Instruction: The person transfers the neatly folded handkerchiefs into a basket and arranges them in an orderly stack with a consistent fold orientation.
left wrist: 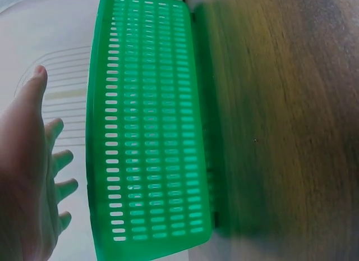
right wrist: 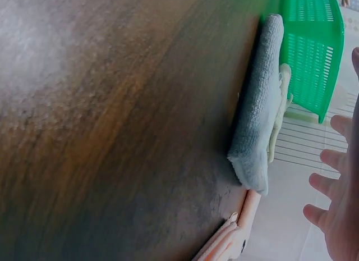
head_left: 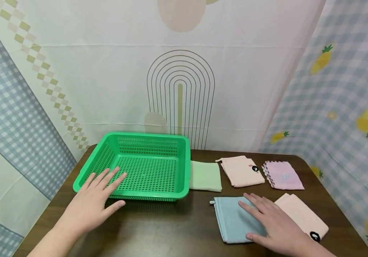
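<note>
My left hand hovers over the near left edge of a green plastic basket, fingers spread and holding nothing. In the left wrist view, a gap separates the hand from the basket's slotted side. Above the right part of a folded blue towel is my right hand, its fingers spread. The right wrist view shows this hand apart from the blue towel. Partly beneath the right hand's side lies a folded pale peach towel with a black round patch.
A folded light green towel lies against the basket's right side. Farther right are another peach towel and a folded lilac towel with a checked edge. Behind the dark wooden table hangs a printed curtain.
</note>
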Tool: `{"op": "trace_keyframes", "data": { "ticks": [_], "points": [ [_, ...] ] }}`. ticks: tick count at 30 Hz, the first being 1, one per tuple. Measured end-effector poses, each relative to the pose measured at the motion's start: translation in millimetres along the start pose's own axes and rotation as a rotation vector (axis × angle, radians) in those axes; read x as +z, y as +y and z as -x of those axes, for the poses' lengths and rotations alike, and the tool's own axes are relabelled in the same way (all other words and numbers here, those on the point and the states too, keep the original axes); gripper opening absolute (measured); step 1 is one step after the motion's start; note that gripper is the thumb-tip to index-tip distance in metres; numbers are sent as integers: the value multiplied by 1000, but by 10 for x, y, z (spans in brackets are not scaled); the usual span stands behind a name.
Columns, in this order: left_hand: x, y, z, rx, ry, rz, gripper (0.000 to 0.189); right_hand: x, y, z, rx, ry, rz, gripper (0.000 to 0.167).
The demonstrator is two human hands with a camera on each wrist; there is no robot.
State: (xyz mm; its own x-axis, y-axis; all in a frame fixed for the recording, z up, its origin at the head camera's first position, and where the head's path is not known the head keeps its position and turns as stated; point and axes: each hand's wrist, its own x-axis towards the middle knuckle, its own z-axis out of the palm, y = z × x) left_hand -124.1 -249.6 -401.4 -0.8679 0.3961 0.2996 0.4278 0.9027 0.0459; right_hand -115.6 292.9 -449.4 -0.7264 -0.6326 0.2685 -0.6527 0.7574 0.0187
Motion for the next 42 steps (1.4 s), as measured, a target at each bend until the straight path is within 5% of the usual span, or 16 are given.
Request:
{"op": "trace_keyframes", "data": {
  "ticks": [42],
  "points": [
    [52, -206, 16, -44, 9, 30, 80, 71, 14, 75, 274, -210, -50, 79]
  ]
}}
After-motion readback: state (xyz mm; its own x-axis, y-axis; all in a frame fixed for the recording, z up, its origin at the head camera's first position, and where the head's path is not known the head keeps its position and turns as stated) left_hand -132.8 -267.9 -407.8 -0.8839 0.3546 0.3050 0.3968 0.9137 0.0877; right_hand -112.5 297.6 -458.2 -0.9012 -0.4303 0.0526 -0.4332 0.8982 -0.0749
